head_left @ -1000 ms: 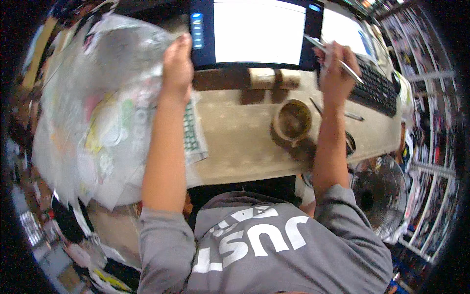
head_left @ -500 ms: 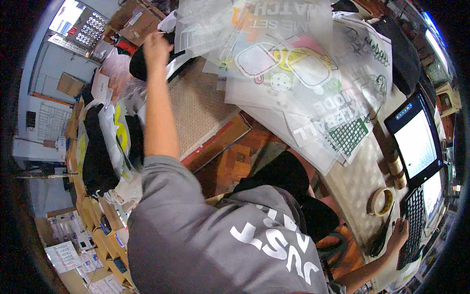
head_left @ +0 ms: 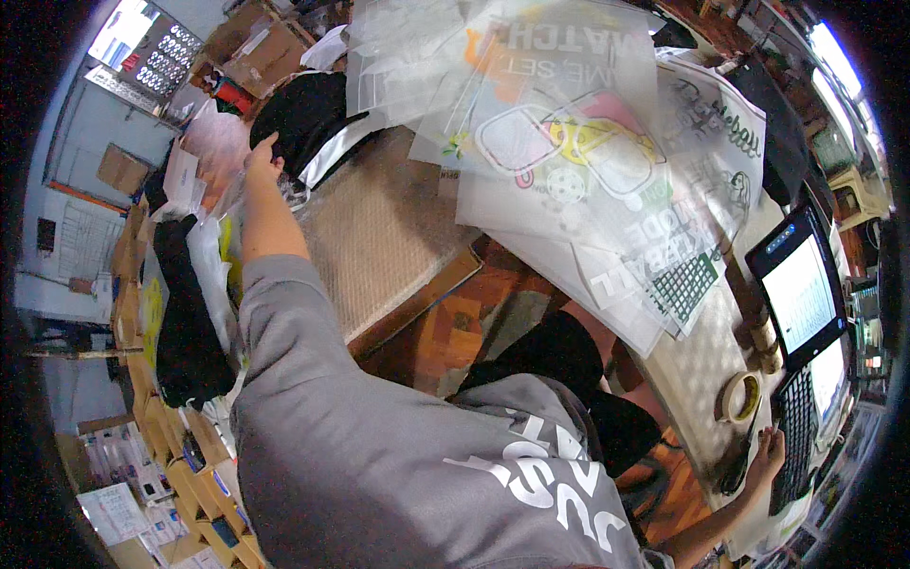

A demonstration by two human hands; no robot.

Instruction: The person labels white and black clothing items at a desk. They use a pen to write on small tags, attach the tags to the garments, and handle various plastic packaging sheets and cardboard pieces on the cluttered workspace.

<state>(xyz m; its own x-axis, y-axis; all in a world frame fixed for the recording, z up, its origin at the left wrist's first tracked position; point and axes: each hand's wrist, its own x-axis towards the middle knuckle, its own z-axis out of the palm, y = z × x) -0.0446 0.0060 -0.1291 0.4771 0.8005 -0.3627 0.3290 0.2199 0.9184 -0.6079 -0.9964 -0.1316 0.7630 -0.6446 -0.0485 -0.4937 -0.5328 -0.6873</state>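
My left arm reaches out to the far left. There my left hand (head_left: 265, 158) is at the left edge of a dark black piece, seemingly fabric (head_left: 301, 112), its index finger stretched out and the others partly curled. A white sheet-like edge (head_left: 336, 152) shows beneath the black piece. My right hand (head_left: 766, 459) rests on the table at the lower right, beside a black keyboard (head_left: 794, 441), its fingers slightly apart. Near it lie a dark slim tool (head_left: 742, 460), whose kind I cannot make out, and a roll of tape (head_left: 740, 395).
Printed translucent sheets (head_left: 569, 142) overlap across the far table. A bubble-wrap-covered board (head_left: 389, 228) lies before me. On the right stands a screen (head_left: 801, 284). Black-and-white bagged items (head_left: 190, 313) and cardboard boxes (head_left: 180, 441) line the left side.
My left hand has moved left and nearer, from above the black piece to its left edge, and more of that piece now shows. My right hand stays beside the keyboard.
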